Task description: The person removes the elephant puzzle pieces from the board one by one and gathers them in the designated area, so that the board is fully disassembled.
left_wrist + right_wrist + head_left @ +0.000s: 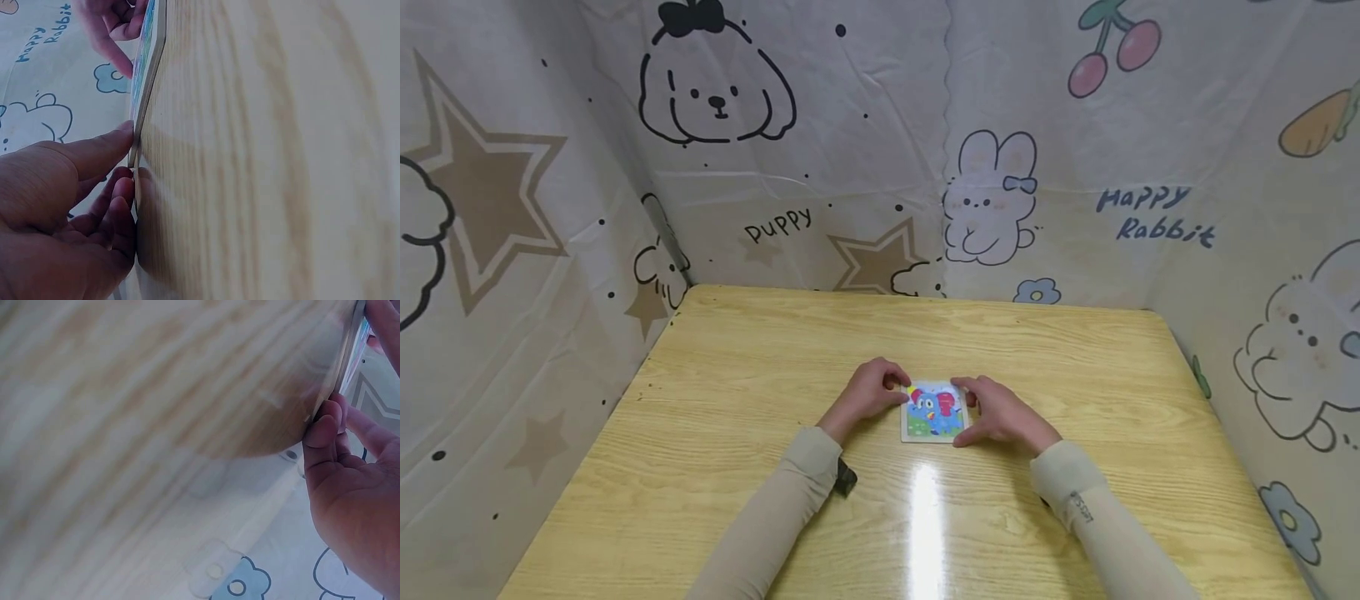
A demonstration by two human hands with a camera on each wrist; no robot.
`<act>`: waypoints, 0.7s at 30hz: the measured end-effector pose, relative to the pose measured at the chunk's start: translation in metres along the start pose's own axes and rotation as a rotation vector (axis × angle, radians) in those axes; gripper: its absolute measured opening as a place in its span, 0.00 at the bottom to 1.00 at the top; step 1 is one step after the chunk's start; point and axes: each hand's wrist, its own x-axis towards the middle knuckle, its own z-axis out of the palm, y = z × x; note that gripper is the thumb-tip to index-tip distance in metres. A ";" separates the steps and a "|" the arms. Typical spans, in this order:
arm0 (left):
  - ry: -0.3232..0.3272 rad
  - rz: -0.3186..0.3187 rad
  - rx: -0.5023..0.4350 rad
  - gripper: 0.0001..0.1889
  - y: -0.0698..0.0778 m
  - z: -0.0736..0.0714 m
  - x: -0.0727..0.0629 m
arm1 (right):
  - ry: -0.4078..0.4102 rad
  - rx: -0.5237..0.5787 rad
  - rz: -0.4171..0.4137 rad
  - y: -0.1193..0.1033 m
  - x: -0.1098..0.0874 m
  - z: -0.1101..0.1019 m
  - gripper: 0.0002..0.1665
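Note:
A small square elephant puzzle board [934, 414] with a pale wooden border lies on the wooden table, its blue elephant picture facing up. At its left side, my left hand [874, 390] holds the edge near the far corner between thumb and curled fingers. The right hand [1000, 414] grips the opposite side, thumb at the near corner and index finger at the far one. Seen edge-on in the left wrist view, the board [149, 75] is thin, and my left thumb touches its rim. In the right wrist view, curled fingers of the right hand [356, 481] meet the board's edge.
The light wooden table [737, 367] reaches back to a printed cloth curtain [865, 150], which also hangs along both sides. A bright light reflection [927, 525] lies on the tabletop in front of the board. A small black device [846, 478] sits at the left wrist.

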 end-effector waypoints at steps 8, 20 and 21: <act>-0.011 -0.041 -0.023 0.10 0.001 -0.001 -0.001 | -0.003 0.007 0.010 -0.001 0.001 0.000 0.62; -0.010 -0.087 -0.049 0.11 0.004 0.000 -0.001 | -0.002 0.016 0.011 -0.001 0.001 0.000 0.61; -0.009 -0.090 -0.051 0.11 0.004 0.000 -0.001 | -0.002 0.016 0.010 -0.001 0.001 0.000 0.61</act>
